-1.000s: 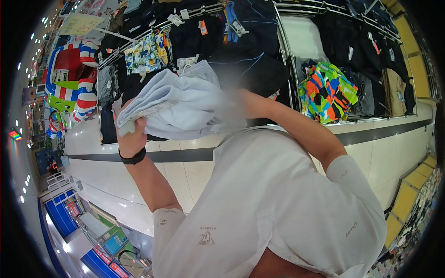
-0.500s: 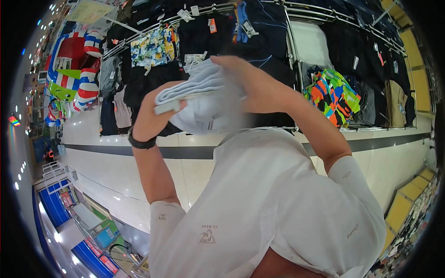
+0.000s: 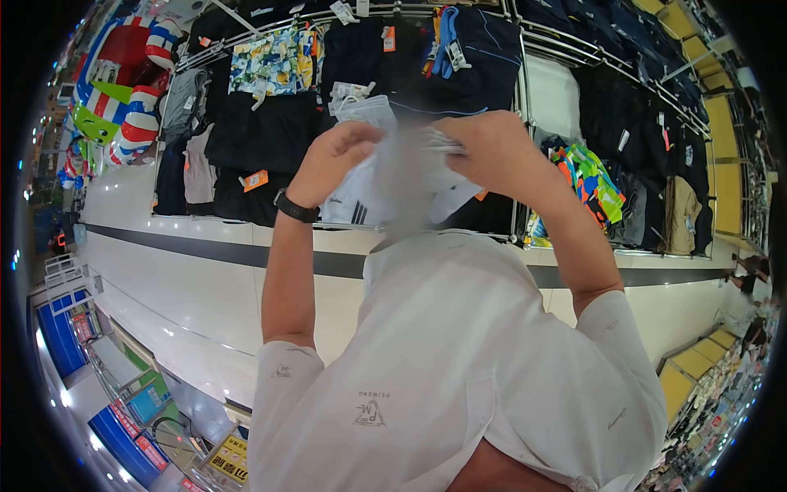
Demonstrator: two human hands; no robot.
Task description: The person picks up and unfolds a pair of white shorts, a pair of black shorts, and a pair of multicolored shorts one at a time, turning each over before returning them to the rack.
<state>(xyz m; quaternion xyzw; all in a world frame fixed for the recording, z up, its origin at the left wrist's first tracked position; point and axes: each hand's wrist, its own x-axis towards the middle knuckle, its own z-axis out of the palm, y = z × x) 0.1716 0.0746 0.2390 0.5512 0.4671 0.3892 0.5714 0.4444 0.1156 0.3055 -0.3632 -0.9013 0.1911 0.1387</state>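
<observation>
As our right hand pinches a folded edge of the pale three-striped garment, seemingly keeping layers together | our left hand half-curled opposite, hold we cannot tell | garment between both, black clothing beside left

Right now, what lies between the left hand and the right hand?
In the head view, a white garment spans the stretch between the left hand and the right hand; its middle is too blurred to make out.
</observation>
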